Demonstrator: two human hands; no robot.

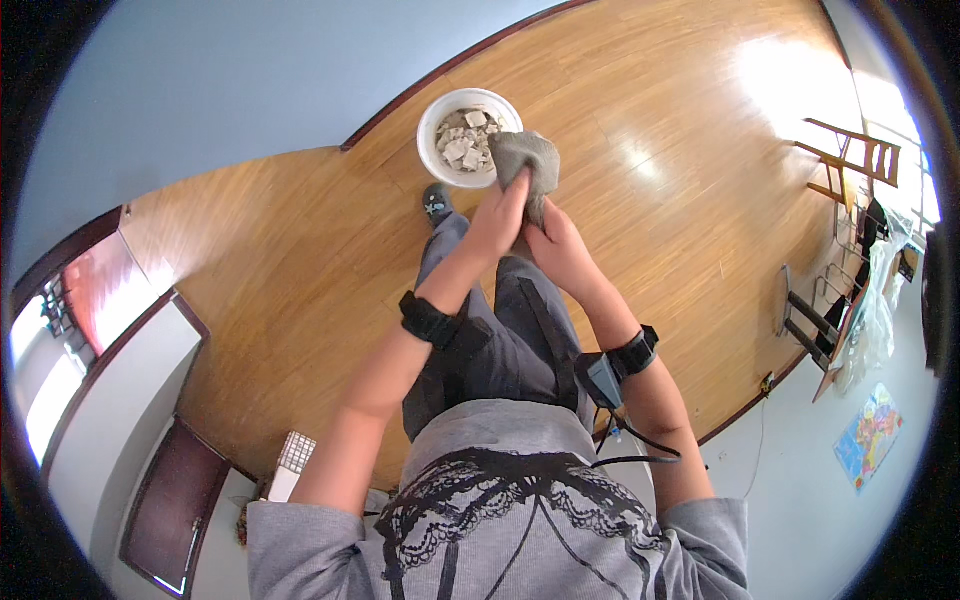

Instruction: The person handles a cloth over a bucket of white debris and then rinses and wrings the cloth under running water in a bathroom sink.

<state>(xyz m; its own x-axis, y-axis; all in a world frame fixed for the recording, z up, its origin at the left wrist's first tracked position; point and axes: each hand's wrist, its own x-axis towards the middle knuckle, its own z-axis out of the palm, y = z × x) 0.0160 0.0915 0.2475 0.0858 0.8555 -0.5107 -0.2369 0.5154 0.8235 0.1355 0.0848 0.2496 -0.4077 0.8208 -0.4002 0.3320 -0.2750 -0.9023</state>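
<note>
A grey-brown cloth (pixel 529 156) is bunched up in front of me, gripped by both hands. My left hand (pixel 504 217) has its thumb pressed on the cloth's middle. Lower down, my right hand (pixel 559 244) is closed round the cloth's narrow end. Just beyond them, a white plastic bucket (pixel 427 154) stands on the wooden floor, with many pale, flat broken pieces (pixel 471 142) inside. The cloth overlaps the bucket's right rim in view; whether they touch I cannot tell.
My shod foot (pixel 436 202) is close to the bucket. A blue wall (pixel 247 82) runs along the far left. At the right are a wooden chair (pixel 847 157), a table with clear plastic sheeting (pixel 874 315) and a wall map (pixel 870 436). A dark door (pixel 174 502) is at lower left.
</note>
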